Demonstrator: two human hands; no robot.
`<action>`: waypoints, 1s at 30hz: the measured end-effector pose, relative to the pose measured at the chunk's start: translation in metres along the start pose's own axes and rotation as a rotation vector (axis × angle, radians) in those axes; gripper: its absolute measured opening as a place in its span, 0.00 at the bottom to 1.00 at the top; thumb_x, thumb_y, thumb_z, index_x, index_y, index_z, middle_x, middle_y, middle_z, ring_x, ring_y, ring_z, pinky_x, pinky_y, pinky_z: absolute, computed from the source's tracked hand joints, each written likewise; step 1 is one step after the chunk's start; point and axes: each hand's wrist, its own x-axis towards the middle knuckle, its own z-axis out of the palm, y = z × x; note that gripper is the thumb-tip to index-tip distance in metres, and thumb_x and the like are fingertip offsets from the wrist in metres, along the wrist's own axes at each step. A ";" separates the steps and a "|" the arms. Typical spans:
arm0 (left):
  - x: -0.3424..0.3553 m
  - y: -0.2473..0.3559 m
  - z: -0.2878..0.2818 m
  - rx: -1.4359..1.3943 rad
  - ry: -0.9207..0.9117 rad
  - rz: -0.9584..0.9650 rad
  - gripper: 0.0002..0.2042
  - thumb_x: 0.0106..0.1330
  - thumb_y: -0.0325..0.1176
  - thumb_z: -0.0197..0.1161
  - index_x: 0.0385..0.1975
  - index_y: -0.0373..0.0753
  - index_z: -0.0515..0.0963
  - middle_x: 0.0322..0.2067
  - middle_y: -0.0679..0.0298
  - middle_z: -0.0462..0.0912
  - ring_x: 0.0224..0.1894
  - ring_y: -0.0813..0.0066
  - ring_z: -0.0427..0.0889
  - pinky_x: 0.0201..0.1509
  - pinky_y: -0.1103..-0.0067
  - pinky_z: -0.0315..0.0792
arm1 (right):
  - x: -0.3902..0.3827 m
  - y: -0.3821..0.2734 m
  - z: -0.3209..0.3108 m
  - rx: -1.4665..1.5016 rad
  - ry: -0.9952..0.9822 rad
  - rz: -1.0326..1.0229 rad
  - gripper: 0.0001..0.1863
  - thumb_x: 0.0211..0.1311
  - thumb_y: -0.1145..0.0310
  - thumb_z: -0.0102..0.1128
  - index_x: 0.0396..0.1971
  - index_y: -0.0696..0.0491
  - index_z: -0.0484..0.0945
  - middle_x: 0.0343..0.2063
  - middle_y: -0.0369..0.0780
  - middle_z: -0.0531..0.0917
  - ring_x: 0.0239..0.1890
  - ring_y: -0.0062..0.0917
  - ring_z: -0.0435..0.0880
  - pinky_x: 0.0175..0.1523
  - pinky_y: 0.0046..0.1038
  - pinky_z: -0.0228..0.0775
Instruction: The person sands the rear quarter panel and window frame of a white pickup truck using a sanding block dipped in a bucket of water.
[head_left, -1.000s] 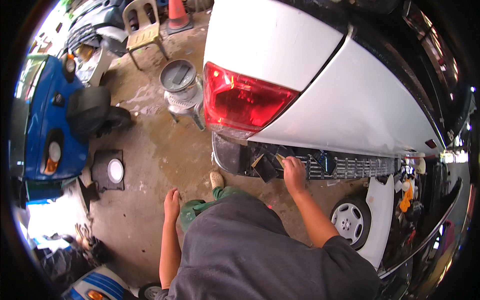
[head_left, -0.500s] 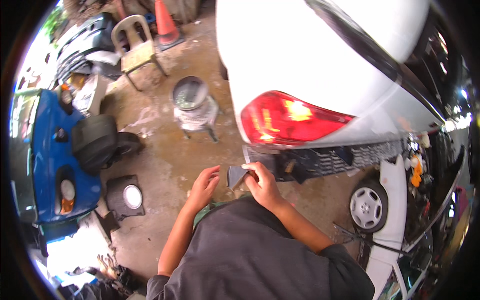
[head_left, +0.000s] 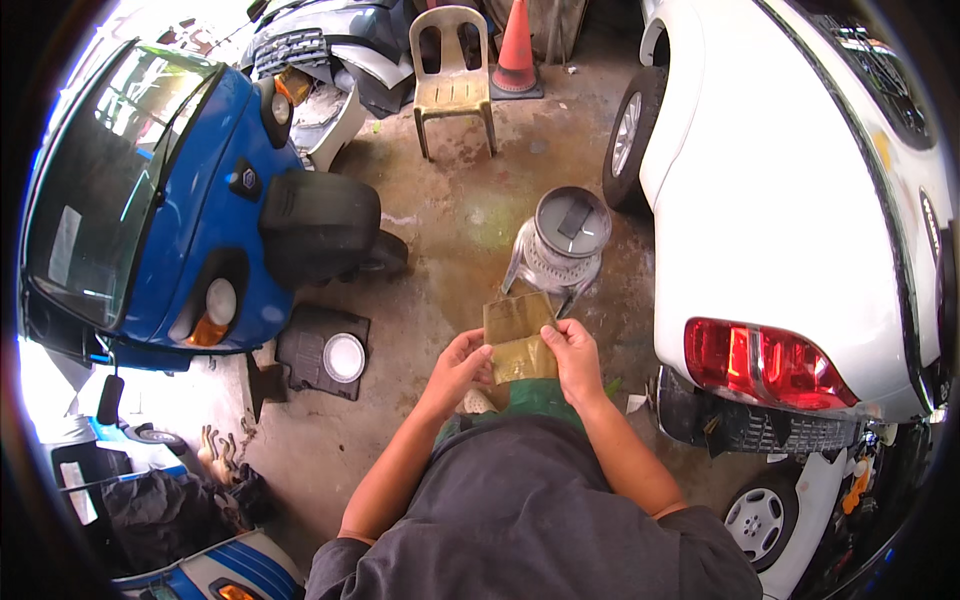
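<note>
A creased sheet of sandpaper (head_left: 516,352), its yellowish-brown backing toward me, is spread between my hands in front of my body. My left hand (head_left: 456,376) pinches its left edge, thumb on top. On the other edge, the thumb of my right hand (head_left: 577,364) presses the sheet against the fingers behind it. Just beyond the sheet is a bucket (head_left: 563,262) of water on a small stool (head_left: 522,252). A dark rectangular shape shows in the water; I cannot tell whether it is an object or a reflection.
A white car (head_left: 760,200) with a red tail light (head_left: 765,362) stands on the right. To the left is a blue vehicle (head_left: 205,250) with a black wheel cover. Farther off are a plastic chair (head_left: 450,92) and an orange cone (head_left: 516,50). A white lid (head_left: 344,358) lies on a dark mat.
The view has swung away from the car. The sandpaper, earlier folded with its grey face showing in my right hand alone, is now opened out, and my left hand has closed on it.
</note>
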 end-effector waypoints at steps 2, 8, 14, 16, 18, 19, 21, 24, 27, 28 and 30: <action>0.016 0.008 -0.007 -0.063 0.078 0.023 0.12 0.71 0.33 0.60 0.49 0.36 0.74 0.31 0.70 0.77 0.28 0.85 0.74 0.34 0.83 0.73 | 0.016 -0.004 0.010 0.042 -0.047 0.060 0.06 0.70 0.70 0.59 0.39 0.57 0.77 0.30 0.31 0.80 0.31 0.10 0.75 0.36 0.17 0.68; 0.091 0.032 -0.018 -0.107 0.056 0.003 0.04 0.70 0.31 0.60 0.38 0.39 0.75 0.27 0.72 0.78 0.27 0.85 0.74 0.31 0.83 0.71 | 0.070 -0.037 0.008 0.096 -0.062 0.157 0.13 0.72 0.69 0.53 0.51 0.58 0.76 0.37 0.32 0.82 0.35 0.14 0.80 0.41 0.22 0.74; 0.185 0.067 0.001 -0.090 -0.008 -0.093 0.04 0.70 0.30 0.58 0.40 0.39 0.74 0.32 0.70 0.79 0.31 0.84 0.77 0.36 0.82 0.73 | 0.141 -0.054 -0.018 0.263 -0.017 0.214 0.16 0.70 0.72 0.48 0.55 0.59 0.73 0.42 0.37 0.82 0.40 0.21 0.82 0.45 0.27 0.77; 0.222 0.078 0.011 0.018 -0.055 -0.086 0.04 0.70 0.29 0.58 0.40 0.38 0.74 0.33 0.69 0.79 0.33 0.84 0.77 0.37 0.82 0.73 | 0.165 -0.052 -0.033 0.300 -0.015 0.232 0.17 0.70 0.72 0.46 0.55 0.59 0.72 0.43 0.38 0.82 0.41 0.22 0.82 0.45 0.28 0.77; 0.247 0.087 0.020 0.093 -0.095 -0.126 0.04 0.70 0.29 0.57 0.41 0.38 0.74 0.34 0.69 0.80 0.34 0.83 0.77 0.38 0.82 0.73 | 0.183 -0.055 -0.047 0.330 -0.003 0.252 0.17 0.70 0.73 0.45 0.55 0.59 0.72 0.43 0.38 0.82 0.40 0.22 0.82 0.45 0.28 0.77; 0.264 0.095 0.028 0.117 -0.122 -0.145 0.05 0.70 0.29 0.57 0.41 0.38 0.74 0.34 0.69 0.80 0.34 0.83 0.77 0.38 0.82 0.72 | 0.192 -0.060 -0.052 0.311 0.033 0.251 0.16 0.69 0.75 0.44 0.53 0.58 0.74 0.42 0.38 0.81 0.40 0.20 0.82 0.44 0.27 0.77; 0.296 0.106 0.041 0.189 -0.175 -0.165 0.06 0.70 0.29 0.57 0.43 0.38 0.74 0.34 0.69 0.79 0.35 0.83 0.77 0.39 0.82 0.72 | 0.208 -0.068 -0.059 0.260 0.080 0.215 0.16 0.68 0.76 0.45 0.52 0.58 0.75 0.40 0.37 0.81 0.38 0.19 0.81 0.43 0.25 0.76; 0.335 0.108 0.052 0.307 -0.222 -0.172 0.09 0.71 0.30 0.56 0.48 0.37 0.74 0.35 0.69 0.80 0.36 0.82 0.78 0.41 0.82 0.72 | 0.226 -0.063 -0.075 0.223 0.169 0.175 0.15 0.66 0.78 0.45 0.48 0.57 0.78 0.37 0.36 0.81 0.36 0.17 0.80 0.42 0.23 0.75; 0.364 0.101 0.068 0.377 -0.262 -0.212 0.12 0.71 0.30 0.56 0.51 0.35 0.74 0.38 0.65 0.82 0.40 0.79 0.79 0.46 0.79 0.74 | 0.227 -0.039 -0.092 0.179 0.325 0.150 0.14 0.65 0.79 0.46 0.44 0.57 0.80 0.36 0.35 0.81 0.35 0.16 0.79 0.41 0.21 0.74; 0.371 0.097 0.072 0.402 -0.286 -0.244 0.13 0.70 0.30 0.56 0.52 0.35 0.75 0.39 0.63 0.82 0.42 0.78 0.79 0.48 0.78 0.74 | 0.224 -0.028 -0.094 0.166 0.386 0.143 0.13 0.65 0.79 0.46 0.42 0.57 0.81 0.35 0.35 0.81 0.35 0.16 0.79 0.41 0.21 0.74; 0.383 0.082 0.072 0.593 -0.387 -0.247 0.14 0.70 0.32 0.56 0.52 0.34 0.75 0.42 0.60 0.83 0.45 0.75 0.80 0.51 0.77 0.73 | 0.210 -0.001 -0.098 0.046 0.539 0.130 0.14 0.64 0.78 0.48 0.44 0.58 0.82 0.35 0.36 0.83 0.36 0.18 0.81 0.41 0.22 0.74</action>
